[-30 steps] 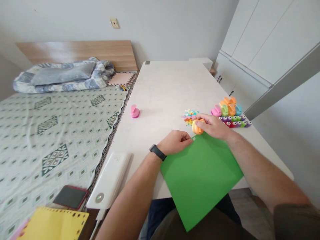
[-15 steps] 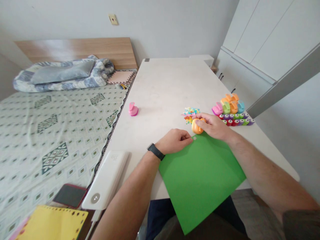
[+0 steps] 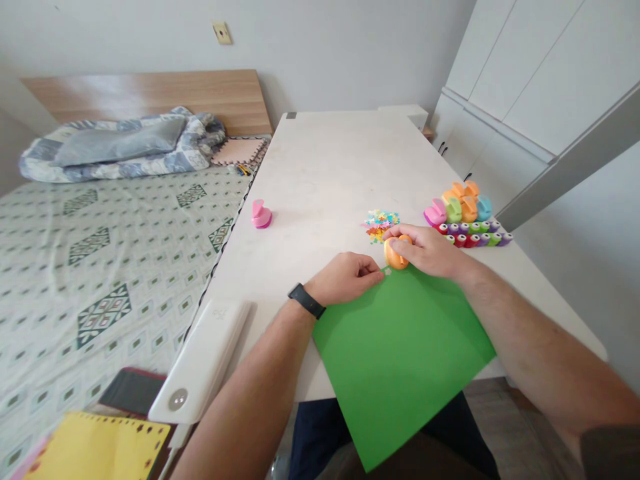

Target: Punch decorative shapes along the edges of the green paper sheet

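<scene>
A green sheet of paper (image 3: 405, 347) lies at the near edge of the white table, its front corner hanging over my lap. My left hand (image 3: 347, 277) pinches the sheet near its far left corner, fingers closed. Beside those fingertips a small punched shape shows pale in the green. My right hand (image 3: 425, 250) is wrapped around an orange craft punch (image 3: 397, 253), which sits on the far edge of the sheet. Just behind the punch lies a pile of small coloured paper cutouts (image 3: 381, 221), partly covered by my right fingers.
More craft punches (image 3: 469, 210) stand in rows at the right edge of the table (image 3: 330, 160). A pink punch (image 3: 261, 214) stands alone at the left. A white power bank-like box (image 3: 203, 360), a dark phone-like device (image 3: 133, 390) and yellow punched paper (image 3: 97, 447) are near left.
The view has shifted slightly. Both hands, the orange punch and the green paper keep nearly the same places relative to each other.
</scene>
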Action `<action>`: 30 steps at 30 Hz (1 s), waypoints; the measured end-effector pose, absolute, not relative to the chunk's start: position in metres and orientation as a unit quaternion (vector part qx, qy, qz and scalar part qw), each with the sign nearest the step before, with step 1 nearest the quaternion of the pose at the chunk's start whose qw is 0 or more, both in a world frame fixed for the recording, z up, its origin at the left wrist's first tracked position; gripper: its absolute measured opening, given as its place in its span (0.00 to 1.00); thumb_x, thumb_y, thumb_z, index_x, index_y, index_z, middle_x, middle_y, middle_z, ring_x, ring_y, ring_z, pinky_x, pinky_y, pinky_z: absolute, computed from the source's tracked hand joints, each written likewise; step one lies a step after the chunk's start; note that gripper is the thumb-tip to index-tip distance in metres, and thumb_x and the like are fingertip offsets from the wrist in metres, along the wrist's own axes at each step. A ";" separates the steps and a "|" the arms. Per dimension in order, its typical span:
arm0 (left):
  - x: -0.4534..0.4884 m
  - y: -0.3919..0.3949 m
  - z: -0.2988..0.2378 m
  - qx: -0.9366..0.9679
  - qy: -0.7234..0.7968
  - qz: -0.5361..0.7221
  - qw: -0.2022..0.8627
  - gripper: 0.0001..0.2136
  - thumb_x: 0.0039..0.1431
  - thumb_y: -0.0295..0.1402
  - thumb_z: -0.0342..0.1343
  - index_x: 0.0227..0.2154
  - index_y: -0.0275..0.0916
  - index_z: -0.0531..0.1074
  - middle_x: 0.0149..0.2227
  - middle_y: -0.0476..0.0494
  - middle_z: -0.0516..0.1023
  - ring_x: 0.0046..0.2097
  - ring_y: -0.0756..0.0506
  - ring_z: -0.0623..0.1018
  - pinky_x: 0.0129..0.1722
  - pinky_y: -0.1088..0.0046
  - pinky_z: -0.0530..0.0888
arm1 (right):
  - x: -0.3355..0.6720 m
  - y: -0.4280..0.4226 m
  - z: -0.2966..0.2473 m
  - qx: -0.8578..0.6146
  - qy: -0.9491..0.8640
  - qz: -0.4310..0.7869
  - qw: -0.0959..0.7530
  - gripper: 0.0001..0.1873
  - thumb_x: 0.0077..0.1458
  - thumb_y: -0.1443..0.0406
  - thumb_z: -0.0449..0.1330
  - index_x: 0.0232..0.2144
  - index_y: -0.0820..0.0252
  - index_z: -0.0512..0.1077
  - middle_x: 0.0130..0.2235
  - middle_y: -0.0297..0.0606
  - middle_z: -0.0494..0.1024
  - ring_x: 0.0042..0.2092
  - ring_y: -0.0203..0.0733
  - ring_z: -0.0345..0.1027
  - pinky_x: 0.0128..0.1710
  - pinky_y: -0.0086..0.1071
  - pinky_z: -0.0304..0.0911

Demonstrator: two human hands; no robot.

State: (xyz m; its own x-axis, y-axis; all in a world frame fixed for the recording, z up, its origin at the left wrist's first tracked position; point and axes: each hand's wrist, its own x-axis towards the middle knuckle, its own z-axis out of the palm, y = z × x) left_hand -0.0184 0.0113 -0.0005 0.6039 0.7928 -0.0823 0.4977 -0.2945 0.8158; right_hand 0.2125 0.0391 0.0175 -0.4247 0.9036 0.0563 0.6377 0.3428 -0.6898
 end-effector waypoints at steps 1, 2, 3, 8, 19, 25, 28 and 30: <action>-0.018 0.011 0.000 0.786 0.411 0.171 0.429 0.15 0.65 0.43 0.54 0.34 0.36 0.77 0.29 0.48 0.78 0.29 0.51 0.72 0.29 0.75 0.66 | 0.212 0.038 0.018 -0.487 -0.793 0.297 0.216 0.18 0.64 0.52 0.54 0.44 0.55 0.76 0.36 0.34 0.81 0.34 0.41 0.70 0.35 0.33 0.61; -0.018 0.011 0.000 0.787 0.411 0.171 0.428 0.15 0.65 0.43 0.54 0.34 0.36 0.77 0.29 0.48 0.78 0.29 0.51 0.72 0.30 0.75 0.66 | 0.212 0.037 0.018 -0.484 -0.796 0.296 0.211 0.17 0.64 0.53 0.54 0.44 0.56 0.76 0.35 0.34 0.81 0.33 0.41 0.70 0.34 0.33 0.60; -0.018 0.011 0.000 0.787 0.411 0.171 0.427 0.15 0.65 0.43 0.54 0.33 0.36 0.77 0.29 0.49 0.78 0.29 0.51 0.72 0.30 0.75 0.66 | 0.211 0.037 0.018 -0.481 -0.798 0.297 0.208 0.17 0.64 0.53 0.54 0.44 0.56 0.77 0.35 0.34 0.81 0.33 0.40 0.70 0.34 0.33 0.60; -0.019 0.012 -0.002 0.785 0.409 0.182 0.429 0.15 0.64 0.43 0.54 0.33 0.36 0.77 0.29 0.48 0.78 0.29 0.51 0.72 0.30 0.75 0.66 | 0.212 0.037 0.017 -0.470 -0.801 0.318 0.191 0.17 0.64 0.52 0.55 0.42 0.56 0.78 0.36 0.34 0.82 0.36 0.42 0.72 0.36 0.33 0.62; -0.019 0.012 -0.001 0.781 0.411 0.177 0.437 0.16 0.63 0.44 0.55 0.33 0.36 0.77 0.28 0.48 0.78 0.29 0.51 0.72 0.30 0.75 0.66 | 0.222 0.042 0.022 -0.401 -0.801 0.413 0.163 0.20 0.61 0.46 0.59 0.38 0.53 0.80 0.37 0.36 0.83 0.44 0.48 0.75 0.46 0.39 0.67; -0.020 0.012 -0.003 0.784 0.406 0.172 0.436 0.16 0.64 0.44 0.54 0.33 0.36 0.78 0.29 0.48 0.79 0.29 0.51 0.72 0.30 0.76 0.67 | 0.223 0.043 0.022 -0.403 -0.780 0.445 0.177 0.21 0.57 0.44 0.63 0.32 0.53 0.79 0.31 0.35 0.80 0.42 0.49 0.74 0.46 0.40 0.68; -0.020 0.012 -0.003 0.785 0.407 0.170 0.435 0.16 0.64 0.44 0.54 0.33 0.36 0.77 0.29 0.48 0.79 0.29 0.51 0.72 0.30 0.76 0.67 | 0.223 0.043 0.022 -0.408 -0.768 0.456 0.189 0.21 0.57 0.44 0.63 0.33 0.53 0.79 0.31 0.36 0.80 0.41 0.49 0.73 0.44 0.40 0.68; -0.020 0.012 -0.002 0.784 0.407 0.170 0.437 0.15 0.64 0.44 0.54 0.33 0.36 0.77 0.29 0.48 0.78 0.29 0.51 0.72 0.30 0.76 0.67 | 0.223 0.043 0.022 -0.410 -0.762 0.462 0.193 0.21 0.57 0.44 0.63 0.34 0.53 0.80 0.31 0.36 0.80 0.40 0.49 0.73 0.43 0.40 0.68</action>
